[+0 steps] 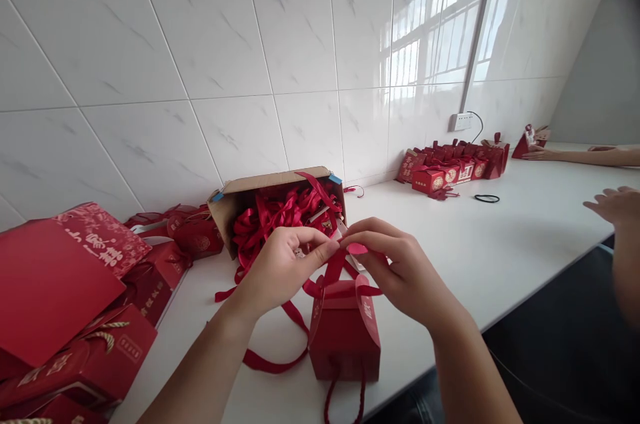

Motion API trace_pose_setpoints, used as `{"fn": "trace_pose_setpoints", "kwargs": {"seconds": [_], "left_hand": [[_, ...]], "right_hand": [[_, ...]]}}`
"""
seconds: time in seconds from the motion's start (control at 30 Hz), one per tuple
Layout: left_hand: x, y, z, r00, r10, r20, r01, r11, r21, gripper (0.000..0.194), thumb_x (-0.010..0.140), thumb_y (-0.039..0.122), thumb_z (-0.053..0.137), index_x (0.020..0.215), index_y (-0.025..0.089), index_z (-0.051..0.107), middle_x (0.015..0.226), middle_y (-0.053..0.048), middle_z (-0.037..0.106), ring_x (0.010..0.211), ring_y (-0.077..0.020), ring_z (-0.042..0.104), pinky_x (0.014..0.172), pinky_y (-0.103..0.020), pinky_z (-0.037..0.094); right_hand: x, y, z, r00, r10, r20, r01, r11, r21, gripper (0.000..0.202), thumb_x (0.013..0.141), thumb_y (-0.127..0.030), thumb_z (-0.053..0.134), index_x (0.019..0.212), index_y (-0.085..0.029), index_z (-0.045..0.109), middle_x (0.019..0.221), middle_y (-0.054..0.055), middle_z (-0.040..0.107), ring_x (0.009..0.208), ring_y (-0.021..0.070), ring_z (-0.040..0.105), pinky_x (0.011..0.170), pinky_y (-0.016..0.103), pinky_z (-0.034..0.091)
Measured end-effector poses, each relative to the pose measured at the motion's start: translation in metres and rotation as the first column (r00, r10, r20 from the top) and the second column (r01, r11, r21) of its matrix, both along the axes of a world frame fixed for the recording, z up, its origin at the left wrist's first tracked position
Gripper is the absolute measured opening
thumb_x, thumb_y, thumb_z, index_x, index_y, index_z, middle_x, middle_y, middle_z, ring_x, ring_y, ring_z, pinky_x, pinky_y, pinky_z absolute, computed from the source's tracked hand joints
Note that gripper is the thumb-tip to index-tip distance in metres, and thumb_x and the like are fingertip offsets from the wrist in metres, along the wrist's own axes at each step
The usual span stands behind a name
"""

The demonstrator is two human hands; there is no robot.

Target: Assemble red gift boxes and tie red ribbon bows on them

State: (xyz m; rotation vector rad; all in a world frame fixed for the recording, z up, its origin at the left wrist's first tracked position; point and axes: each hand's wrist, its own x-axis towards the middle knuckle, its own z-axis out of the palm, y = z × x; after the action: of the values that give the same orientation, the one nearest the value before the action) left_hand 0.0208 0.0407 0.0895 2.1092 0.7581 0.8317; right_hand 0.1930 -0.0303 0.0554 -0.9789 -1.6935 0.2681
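A small red gift box (345, 337) stands upright near the table's front edge, with a cord loop hanging at its front. Red ribbon (334, 267) passes through the box top and rises to my hands; a long loop of it lies on the table to the left. My left hand (287, 264) pinches the ribbon just above the box, thumb against fingers. Close beside it, fingertips nearly touching, my right hand (400, 264) is closed on the ribbon too. Behind my hands, an open cardboard box (224, 216) on its side holds a heap of red ribbons (280, 211).
Red bags and boxes (60, 284) are piled at the left. Finished-looking red boxes (450, 167) stand in a row by the wall, near a black ring (487, 198). At the right are another person's hand (617, 207) and an arm reaching to a red box (525, 144).
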Motion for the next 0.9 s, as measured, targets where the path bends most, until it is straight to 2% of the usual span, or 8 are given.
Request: {"fn": "trace_pose_setpoints", "kwargs": {"seconds": [0.1, 0.27, 0.4, 0.53, 0.63, 0.73, 0.8, 0.9], "left_hand": [[-0.007, -0.004, 0.003, 0.994, 0.089, -0.057, -0.074, 0.971, 0.228, 0.017, 0.081, 0.037, 0.061, 0.085, 0.025, 0.073, 0.086, -0.003, 0.070, 0.083, -0.0199, 0.063, 0.075, -0.029, 0.049], [-0.020, -0.010, 0.008, 0.982, 0.121, -0.148, -0.040, 0.888, 0.458, 0.015, 0.083, 0.035, 0.060, 0.087, 0.028, 0.072, 0.089, -0.002, 0.071, 0.089, -0.0206, 0.061, 0.081, -0.031, 0.048], [-0.025, -0.012, 0.008, 0.954, 0.162, -0.253, 0.010, 0.824, 0.566, 0.019, 0.086, 0.034, 0.055, 0.094, 0.030, 0.071, 0.095, -0.002, 0.071, 0.092, -0.0222, 0.061, 0.086, -0.035, 0.045], [-0.032, -0.010, 0.007, 0.924, 0.227, -0.307, 0.020, 0.774, 0.633, 0.023, 0.087, 0.035, 0.052, 0.101, 0.032, 0.069, 0.102, -0.002, 0.071, 0.098, -0.0245, 0.060, 0.089, -0.038, 0.040], [-0.044, -0.006, 0.005, 0.892, 0.309, -0.331, -0.012, 0.747, 0.665, 0.023, 0.085, 0.040, 0.052, 0.099, 0.034, 0.069, 0.102, -0.001, 0.071, 0.097, -0.0267, 0.059, 0.088, -0.039, 0.038], [-0.062, -0.002, 0.003, 0.830, 0.428, -0.357, -0.079, 0.725, 0.684, 0.024, 0.082, 0.047, 0.054, 0.092, 0.034, 0.071, 0.096, -0.003, 0.072, 0.090, -0.0295, 0.059, 0.081, -0.038, 0.038], [-0.074, 0.001, 0.003, 0.786, 0.497, -0.367, -0.128, 0.713, 0.690, 0.025, 0.078, 0.050, 0.056, 0.088, 0.034, 0.073, 0.091, -0.005, 0.072, 0.082, -0.0303, 0.058, 0.074, -0.037, 0.038], [-0.090, 0.007, 0.003, 0.752, 0.537, -0.383, -0.182, 0.727, 0.662, 0.018, 0.071, 0.046, 0.063, 0.077, 0.034, 0.075, 0.078, -0.007, 0.072, 0.070, -0.0295, 0.055, 0.064, -0.035, 0.035]], "right_hand": [[-0.003, 0.005, -0.005, 0.993, 0.013, -0.119, -0.013, 1.000, -0.001, 0.025, 0.091, -0.020, 0.048, 0.103, -0.027, 0.069, 0.106, 0.006, 0.061, 0.098, 0.0185, 0.059, 0.079, 0.030, 0.050], [-0.010, 0.008, -0.010, 0.980, 0.047, -0.191, -0.053, 0.998, -0.028, 0.024, 0.092, -0.027, 0.049, 0.104, -0.029, 0.070, 0.112, 0.007, 0.061, 0.107, 0.0211, 0.057, 0.087, 0.035, 0.050], [-0.013, 0.009, -0.011, 0.971, 0.060, -0.231, -0.063, 0.998, -0.006, 0.021, 0.090, -0.027, 0.053, 0.099, -0.028, 0.072, 0.113, 0.008, 0.060, 0.115, 0.0226, 0.052, 0.090, 0.036, 0.048], [-0.014, 0.011, -0.014, 0.925, 0.041, -0.377, -0.049, 0.999, -0.011, 0.023, 0.091, -0.033, 0.051, 0.093, -0.025, 0.073, 0.112, 0.008, 0.060, 0.113, 0.0233, 0.054, 0.090, 0.037, 0.048], [-0.010, 0.009, -0.017, 0.891, -0.043, -0.452, 0.020, 0.998, -0.054, 0.024, 0.090, -0.036, 0.051, 0.092, -0.025, 0.073, 0.111, 0.007, 0.062, 0.105, 0.0217, 0.058, 0.084, 0.033, 0.050], [0.001, 0.001, -0.020, 0.872, -0.168, -0.460, 0.121, 0.984, -0.130, 0.024, 0.088, -0.038, 0.053, 0.093, -0.024, 0.072, 0.100, 0.005, 0.066, 0.096, 0.0201, 0.061, 0.077, 0.029, 0.050], [0.012, -0.009, -0.021, 0.874, -0.286, -0.394, 0.212, 0.952, -0.222, 0.028, 0.087, -0.041, 0.054, 0.091, -0.021, 0.072, 0.088, 0.005, 0.068, 0.085, 0.0196, 0.062, 0.070, 0.028, 0.049], [0.033, -0.026, -0.022, 0.876, -0.456, -0.156, 0.371, 0.845, -0.386, 0.035, 0.083, -0.047, 0.054, 0.080, -0.018, 0.073, 0.072, 0.005, 0.067, 0.063, 0.0179, 0.058, 0.054, 0.027, 0.044]]}}
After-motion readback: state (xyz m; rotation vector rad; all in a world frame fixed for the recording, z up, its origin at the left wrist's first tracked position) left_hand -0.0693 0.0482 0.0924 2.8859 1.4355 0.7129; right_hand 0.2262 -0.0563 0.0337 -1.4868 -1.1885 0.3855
